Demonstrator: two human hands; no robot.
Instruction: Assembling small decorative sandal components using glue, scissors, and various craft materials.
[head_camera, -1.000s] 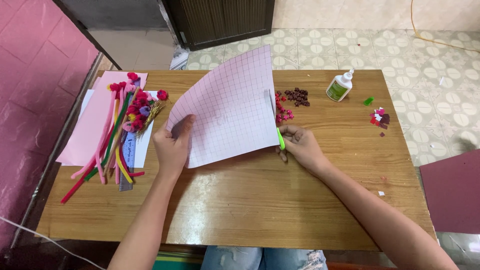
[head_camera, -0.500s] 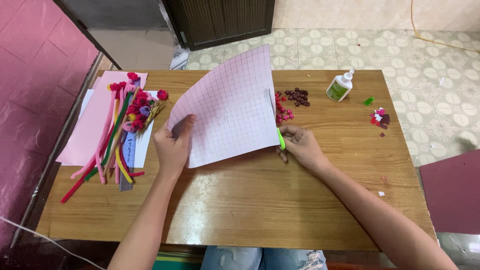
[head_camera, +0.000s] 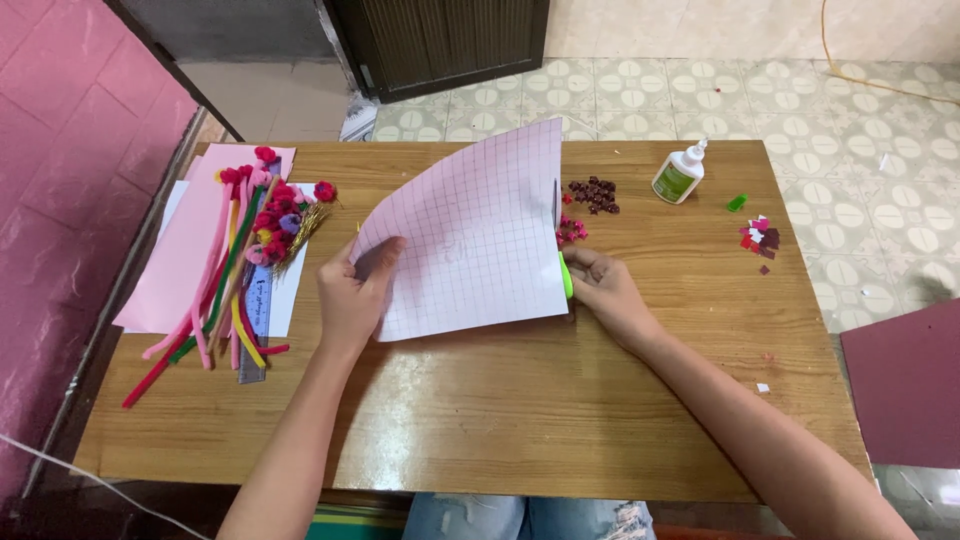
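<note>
Paper (head_camera: 470, 240), pink with a printed grid, is what I have in both hands; it stands tilted above the middle of the worktop (head_camera: 500, 430), its near edge low and its far corner lifted. Left of the paper lies a stack of pink and white sheets (head_camera: 175, 270), well apart from it. On that stack rests a bundle of pipe cleaners (head_camera: 225, 300) in pink, green, yellow and red, with pompoms (head_camera: 275, 215) at its far end and a ruler (head_camera: 255, 330) under it. My left hand (head_camera: 355, 295) is closed on the paper's left edge, thumb on top and fingers curled behind. My right hand (head_camera: 605, 290) sits at the paper's right edge, closed on green-handled scissors (head_camera: 562, 255) whose blades run up along that edge; how far the blades stand apart I cannot tell. Right of the paper, well apart, stands a glue bottle (head_camera: 678, 175). Just beside the paper's right edge lie dark red scraps (head_camera: 595, 193). Farther right sit a green cap (head_camera: 737, 203) and a small heap of red and white bits (head_camera: 758, 238).
</note>
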